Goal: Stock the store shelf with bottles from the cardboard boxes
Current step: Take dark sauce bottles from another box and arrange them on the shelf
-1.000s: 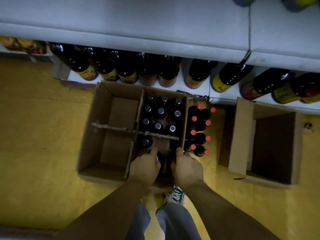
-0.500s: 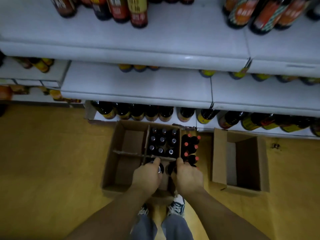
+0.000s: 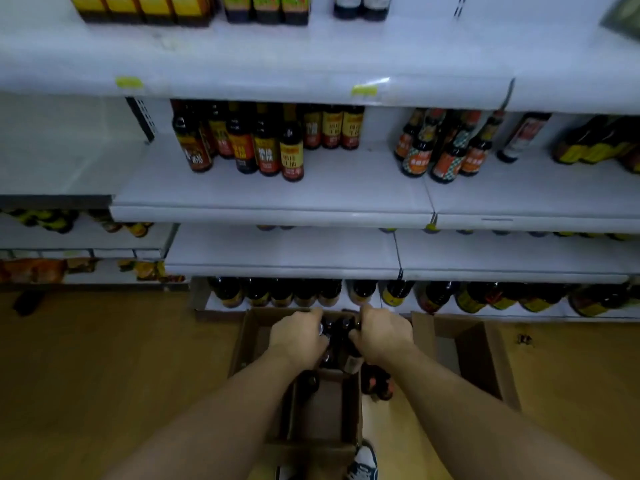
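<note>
The job looks to be partway through, with a fresh load just taken up. The left hand [image 3: 298,336] and the right hand [image 3: 384,336] sit close together at lower centre of the frame, each with its fingers curled round the tops of the dark bottles [image 3: 339,341] held between them. How many each hand grips cannot be told. The bottles hang over the far end of the divided cardboard box [image 3: 242,344] on the floor, so they seem to be out of their cells but not yet on a shelf. The near cells of that box show bare cardboard, and one dark bottle top [image 3: 309,380] shows beside the left forearm, so a little stock is probably left there. A cluster of red-capped bottles [image 3: 377,384] stands on the floor just right of the box, still to be shelved. The second cardboard box [image 3: 485,362] at lower right looks emptied. Along the bottom shelf a row of dark bottles [image 3: 277,292] is in place. The shelf above it [image 3: 284,249] shows a bare front, and the middle shelf [image 3: 277,197] has bottles only toward the back, so plenty of room is left to fill.
</note>
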### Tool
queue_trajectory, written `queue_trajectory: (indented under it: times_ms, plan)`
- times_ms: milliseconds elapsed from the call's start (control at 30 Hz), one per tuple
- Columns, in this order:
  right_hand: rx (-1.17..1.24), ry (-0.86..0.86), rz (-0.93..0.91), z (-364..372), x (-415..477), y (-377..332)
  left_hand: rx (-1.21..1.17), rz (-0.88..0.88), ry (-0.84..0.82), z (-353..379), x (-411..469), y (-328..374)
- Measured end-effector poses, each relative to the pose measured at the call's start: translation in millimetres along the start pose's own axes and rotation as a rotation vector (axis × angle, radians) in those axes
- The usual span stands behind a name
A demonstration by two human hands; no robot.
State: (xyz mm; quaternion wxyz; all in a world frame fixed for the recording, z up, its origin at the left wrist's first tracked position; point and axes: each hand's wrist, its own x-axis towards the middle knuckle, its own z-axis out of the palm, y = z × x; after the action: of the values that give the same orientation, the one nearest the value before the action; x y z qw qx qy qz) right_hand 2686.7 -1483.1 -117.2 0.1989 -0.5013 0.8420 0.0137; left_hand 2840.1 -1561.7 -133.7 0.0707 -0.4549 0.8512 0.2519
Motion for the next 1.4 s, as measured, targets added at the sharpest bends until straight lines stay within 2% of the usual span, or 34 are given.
queue_trajectory:
  times_ms: [167,333,733,967,1267,1400]
  plan:
    - [-0.016,0.065,0.010,-46,-9,-16,0.075,0.041,0.077,-48,-6,13]
    - [-0.010,0.155,0.034,-98,-21,-26,0.028,0.068,0.122,-92,-11,21]
    - [-0.021,0.232,0.034,-212,-42,-37,0.044,0.175,0.255,-184,-22,71]
    - [-0.019,0.312,-0.058,-270,-44,-23,0.027,0.173,0.292,-219,-11,99]
    - [0.089,0.303,-0.190,-346,-23,12,0.002,0.113,0.290,-280,7,163]
    - [0.062,0.335,-0.237,-380,-15,26,-0.034,0.104,0.320,-304,15,192]
